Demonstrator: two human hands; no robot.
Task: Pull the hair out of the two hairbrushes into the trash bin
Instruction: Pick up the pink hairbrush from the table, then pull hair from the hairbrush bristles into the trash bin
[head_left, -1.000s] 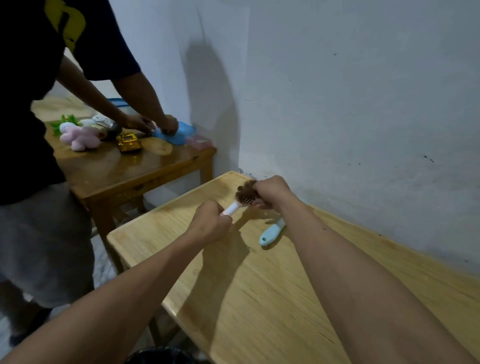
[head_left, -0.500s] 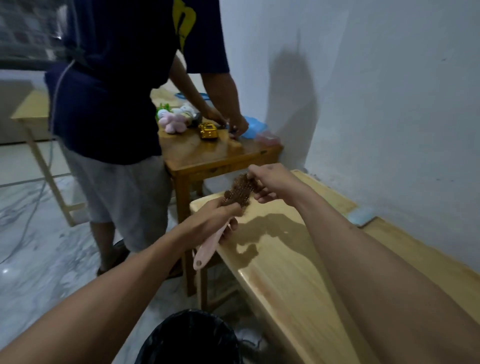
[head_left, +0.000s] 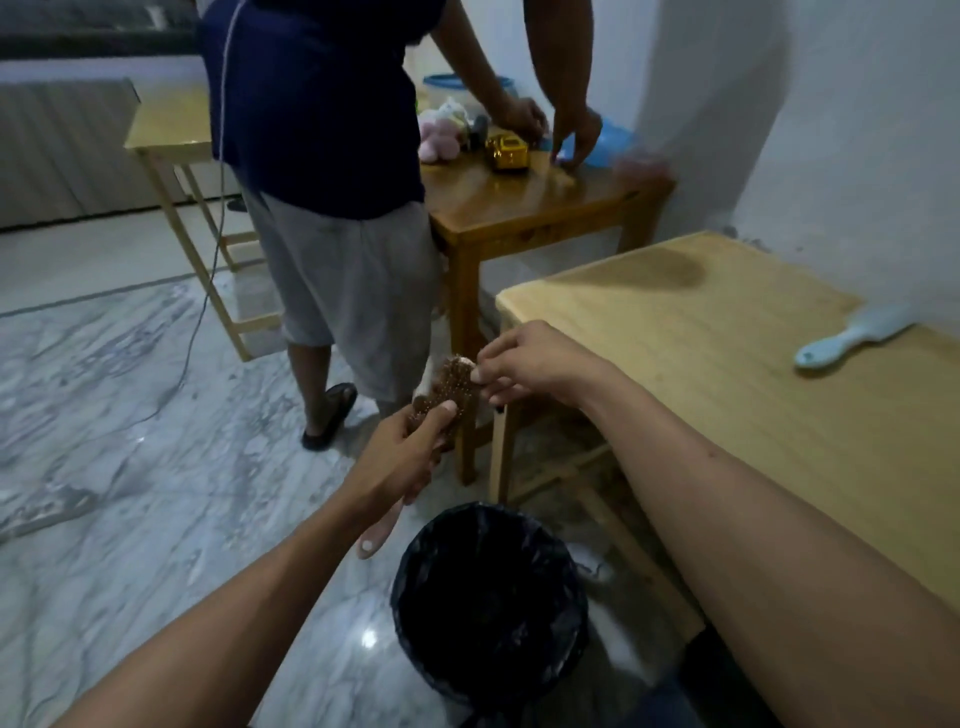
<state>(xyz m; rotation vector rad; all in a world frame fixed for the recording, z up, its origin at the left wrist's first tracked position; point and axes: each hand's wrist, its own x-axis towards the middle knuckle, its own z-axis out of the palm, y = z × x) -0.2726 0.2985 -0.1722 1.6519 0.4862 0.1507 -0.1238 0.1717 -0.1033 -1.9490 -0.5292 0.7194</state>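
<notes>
My left hand (head_left: 405, 457) grips a pink hairbrush (head_left: 378, 535) by the handle, out over the floor beyond the table's corner. Brown hair (head_left: 451, 387) mats the bristles of its head. My right hand (head_left: 524, 364) pinches the top edge of that hair mat with thumb and fingers. A round trash bin (head_left: 488, 603) lined with a black bag stands on the floor just below and to the right of the brush. A light blue hairbrush (head_left: 847, 338) lies on the pale wooden table (head_left: 727, 415) near the wall, apart from both hands.
Another person (head_left: 337, 208) stands close ahead at a darker wooden table (head_left: 535, 208) holding toys and a blue container. A third small table (head_left: 166, 140) stands at the back left. A cable (head_left: 197, 322) trails across the marble floor. A white wall runs along the right.
Both hands carried the pink brush off the table, leftward and down, until it hangs above the bin. My view swung left and down, so the bin and floor fill more of it.
</notes>
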